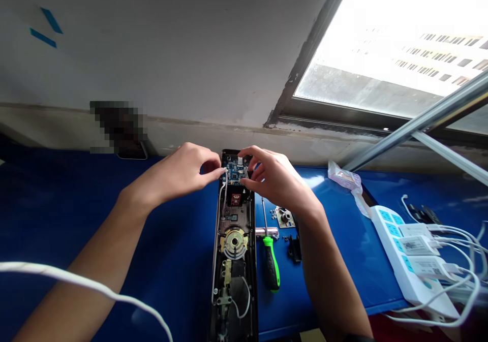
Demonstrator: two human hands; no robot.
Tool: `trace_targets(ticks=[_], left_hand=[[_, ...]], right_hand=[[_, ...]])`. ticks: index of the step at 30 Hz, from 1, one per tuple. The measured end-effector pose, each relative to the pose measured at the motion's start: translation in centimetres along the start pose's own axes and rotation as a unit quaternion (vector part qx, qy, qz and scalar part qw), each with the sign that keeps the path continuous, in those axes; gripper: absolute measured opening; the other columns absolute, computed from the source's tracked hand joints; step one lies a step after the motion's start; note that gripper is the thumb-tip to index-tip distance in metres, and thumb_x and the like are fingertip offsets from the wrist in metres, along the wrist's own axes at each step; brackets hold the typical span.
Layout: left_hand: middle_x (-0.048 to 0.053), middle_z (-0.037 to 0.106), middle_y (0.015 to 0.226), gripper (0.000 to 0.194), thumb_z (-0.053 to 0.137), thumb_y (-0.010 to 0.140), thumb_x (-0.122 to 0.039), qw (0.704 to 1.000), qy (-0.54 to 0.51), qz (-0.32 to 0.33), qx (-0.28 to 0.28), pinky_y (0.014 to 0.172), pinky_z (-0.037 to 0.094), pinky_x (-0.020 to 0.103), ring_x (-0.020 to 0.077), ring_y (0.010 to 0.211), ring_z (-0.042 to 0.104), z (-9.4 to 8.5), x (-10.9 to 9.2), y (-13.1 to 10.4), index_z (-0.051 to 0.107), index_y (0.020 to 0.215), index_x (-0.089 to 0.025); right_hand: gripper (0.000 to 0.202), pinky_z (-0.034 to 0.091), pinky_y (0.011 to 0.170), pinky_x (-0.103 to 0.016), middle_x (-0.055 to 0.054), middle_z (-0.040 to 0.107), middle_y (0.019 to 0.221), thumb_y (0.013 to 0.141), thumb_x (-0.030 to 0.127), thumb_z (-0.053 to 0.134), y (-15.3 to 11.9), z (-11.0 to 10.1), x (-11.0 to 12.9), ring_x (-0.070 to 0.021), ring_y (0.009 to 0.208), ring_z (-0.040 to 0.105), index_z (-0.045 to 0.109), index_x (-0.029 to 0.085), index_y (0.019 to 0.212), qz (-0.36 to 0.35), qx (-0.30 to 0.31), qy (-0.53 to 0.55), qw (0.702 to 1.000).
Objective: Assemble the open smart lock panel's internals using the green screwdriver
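Note:
A long black device housing (253, 260) lies open on the blue table, its inner parts exposed. At its far end sits a blue circuit board (234, 173). My left hand (190, 166) is closed in a pinch at the board's left edge, on the end of a thin white cable (226, 189). From the right, my right hand (272, 177) grips the board, with thumb and index finger at its near and far edges; its other fingers are curled and partly hidden. Nearer me in the housing are a round brass-coloured part (235, 241) and metal brackets (225, 271).
Right of the housing lie a green-and-black screwdriver (271, 266), a shiny cylinder (272, 232), a metal plate (285, 217), small screws and black parts (294, 249). A white power strip (404, 271) with plugged chargers stands at right. A white cable (87, 286) crosses my left forearm.

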State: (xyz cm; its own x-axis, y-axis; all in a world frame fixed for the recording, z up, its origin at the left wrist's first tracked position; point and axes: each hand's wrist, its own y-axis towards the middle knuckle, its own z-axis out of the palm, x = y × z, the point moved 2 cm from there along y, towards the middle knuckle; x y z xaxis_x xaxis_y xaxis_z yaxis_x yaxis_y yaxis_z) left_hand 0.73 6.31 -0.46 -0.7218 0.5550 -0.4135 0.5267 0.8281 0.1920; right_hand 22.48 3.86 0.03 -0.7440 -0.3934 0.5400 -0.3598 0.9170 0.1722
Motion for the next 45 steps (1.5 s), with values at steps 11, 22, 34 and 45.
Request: trace_targets(ticks=[11, 22, 34, 45], left_hand=[[0.002, 0.075, 0.100, 0.025, 0.063, 0.091, -0.044, 0.993, -0.047, 0.049, 0.096, 0.074, 0.051, 0.030, 0.0198, 0.088, 0.068, 0.8, -1.9, -0.4, 0.078, 0.101, -0.027], [0.001, 0.075, 0.101, 0.027, 0.069, 0.086, -0.045, 0.993, -0.029, 0.052, 0.098, 0.074, 0.053, 0.029, 0.0198, 0.088, 0.069, 0.5, -1.3, -0.6, 0.081, 0.106, -0.031], [0.001, 0.073, 0.092, 0.028, 0.067, 0.089, -0.048, 0.990, -0.032, 0.042, 0.131, 0.069, 0.050, 0.027, 0.0183, 0.082, 0.067, 0.4, -0.7, -0.7, 0.082, 0.104, -0.031], [0.001, 0.075, 0.095, 0.023, 0.068, 0.089, -0.045, 0.989, -0.037, 0.040, 0.135, 0.072, 0.051, 0.027, 0.0186, 0.085, 0.069, 0.4, -1.0, -0.7, 0.081, 0.101, -0.030]], right_hand=[[0.062, 0.050, 0.068, -0.023, 0.006, 0.074, 0.083, 0.083, 0.000, 0.067, -0.7, -1.4, -0.5, -0.0101, 0.074, 0.068, 0.060, 0.029, 0.138, -0.100, 0.130, 0.027, 0.986], [0.066, 0.063, 0.077, -0.025, 0.004, 0.069, 0.087, 0.084, 0.007, 0.071, -0.2, -0.6, -0.2, -0.0124, 0.079, 0.073, 0.053, 0.029, 0.144, -0.050, 0.089, 0.220, 0.970], [0.063, 0.062, 0.073, -0.024, 0.004, 0.072, 0.084, 0.083, 0.009, 0.072, 0.4, 0.5, -0.2, -0.0119, 0.077, 0.074, 0.057, 0.029, 0.141, -0.047, 0.077, 0.219, 0.972], [0.068, 0.064, 0.082, -0.026, 0.003, 0.074, 0.088, 0.084, 0.005, 0.069, 0.5, 0.8, -0.1, -0.0128, 0.085, 0.076, 0.053, 0.029, 0.145, -0.063, 0.087, 0.225, 0.968]])
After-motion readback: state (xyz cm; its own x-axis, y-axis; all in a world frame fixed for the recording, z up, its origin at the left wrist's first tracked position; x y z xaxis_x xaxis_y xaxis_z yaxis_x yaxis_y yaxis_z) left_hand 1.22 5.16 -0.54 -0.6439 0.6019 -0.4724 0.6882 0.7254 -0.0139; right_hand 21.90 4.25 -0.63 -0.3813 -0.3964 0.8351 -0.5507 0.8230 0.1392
